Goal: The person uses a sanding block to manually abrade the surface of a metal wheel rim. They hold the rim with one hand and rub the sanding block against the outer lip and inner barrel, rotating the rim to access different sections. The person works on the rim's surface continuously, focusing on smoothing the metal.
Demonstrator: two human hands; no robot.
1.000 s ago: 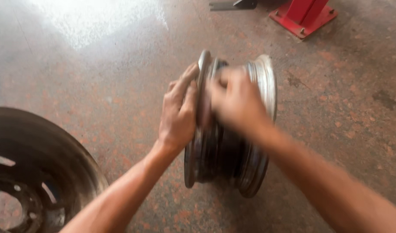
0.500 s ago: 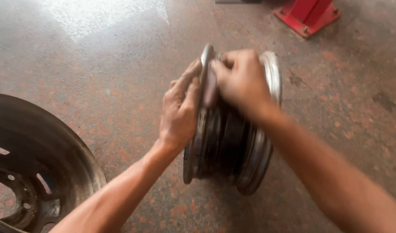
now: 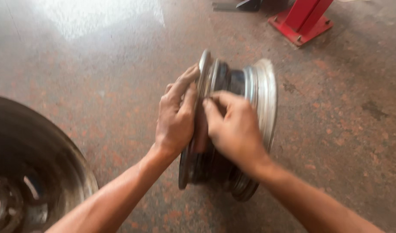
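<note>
A bare steel wheel rim [image 3: 250, 99] stands upright on its edge on the speckled reddish floor [image 3: 349, 142], near the middle of the view. Its two shiny flanges face left and right, and the dark barrel between them shows rust and dirt.

The left hand [image 3: 176, 118] lies flat against the outer face of the near flange, with the fingers together and stretched upward along the metal; it presses on the rim to steady it and does not close around anything. The right hand [image 3: 232, 129] comes over the barrel from the other side. Its fingers are curled and pressed together at the inner side of the same flange. It may hold a small dark piece there, perhaps a rubbing pad, but the picture is blurred and I cannot tell for sure.

As a judgement, the work on this rim is somewhere in the middle. The flanges already look bright, while the barrel is still dull and stained, so some part of the surface remains to be treated. How much exactly is not possible to see.

A second, darker rim [image 3: 38, 172] lies at the lower left, well apart from the hands, and looks untreated. At the top right stands the red base of a machine [image 3: 301, 21].
</note>
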